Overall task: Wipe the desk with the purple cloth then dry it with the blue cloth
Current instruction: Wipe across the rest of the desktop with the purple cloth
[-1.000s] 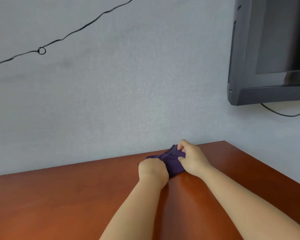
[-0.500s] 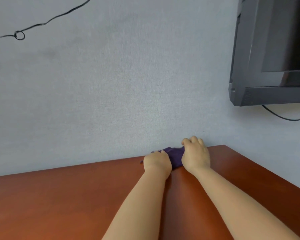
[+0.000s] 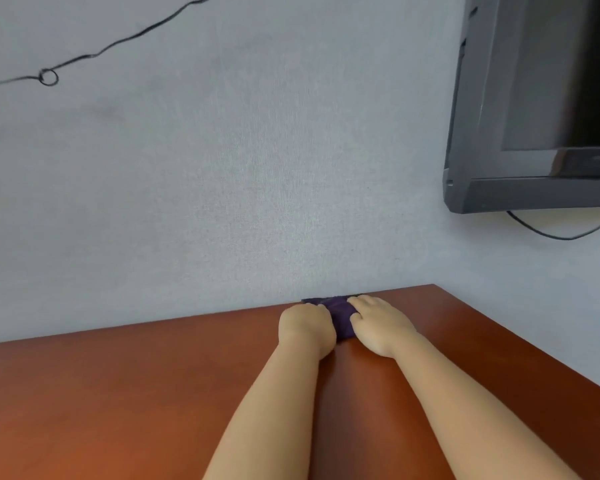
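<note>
Pressing down from either side, the left hand (image 3: 307, 325) and the right hand (image 3: 378, 322) are closed on the purple cloth (image 3: 340, 315), which is bunched between them. The cloth lies on the desk (image 3: 153, 393) at its far edge, touching the wall (image 3: 239, 202). It is judged soft, light and limp; a flat grip with spread fingers on top should be preferred, since bunching is likely. No blue cloth is seen.

Purple cloth (image 3: 340, 315) bunched at counter (image 3: 118, 393) rear edge against grey wall (image 3: 222, 185), left hand (image 3: 307, 327) and right hand (image 3: 378, 323) pressed on either side, dark monitor (image 3: 534, 133) mounted upper right, black cable (image 3: 118, 45) across wall
</note>
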`<action>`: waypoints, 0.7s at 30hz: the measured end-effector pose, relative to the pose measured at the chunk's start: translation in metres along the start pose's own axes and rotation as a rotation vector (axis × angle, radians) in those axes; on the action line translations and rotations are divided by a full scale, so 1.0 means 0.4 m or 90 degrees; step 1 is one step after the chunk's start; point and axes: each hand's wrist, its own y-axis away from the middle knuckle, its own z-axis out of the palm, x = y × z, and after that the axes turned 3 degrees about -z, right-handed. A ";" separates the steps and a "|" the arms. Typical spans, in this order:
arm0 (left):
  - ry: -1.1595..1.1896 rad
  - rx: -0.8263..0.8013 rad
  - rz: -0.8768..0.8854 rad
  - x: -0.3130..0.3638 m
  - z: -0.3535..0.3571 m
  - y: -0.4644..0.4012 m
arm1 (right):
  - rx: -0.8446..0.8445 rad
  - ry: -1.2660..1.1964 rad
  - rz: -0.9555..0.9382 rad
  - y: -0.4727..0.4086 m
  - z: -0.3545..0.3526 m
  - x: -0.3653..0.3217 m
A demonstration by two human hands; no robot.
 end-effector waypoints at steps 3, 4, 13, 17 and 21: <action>-0.004 -0.019 -0.004 0.011 -0.027 0.074 | -0.003 0.017 0.016 0.067 -0.005 -0.016; -0.010 -0.025 -0.004 0.016 -0.035 0.101 | -0.004 0.023 0.021 0.091 -0.006 -0.023; -0.011 -0.065 0.018 0.038 -0.054 0.288 | -0.009 0.039 0.031 0.308 -0.014 -0.074; 0.035 -0.062 0.037 0.034 -0.047 0.304 | -0.017 0.040 0.039 0.339 -0.008 -0.080; 0.056 -0.066 0.040 0.033 -0.028 0.254 | 0.002 0.045 0.043 0.297 0.004 -0.068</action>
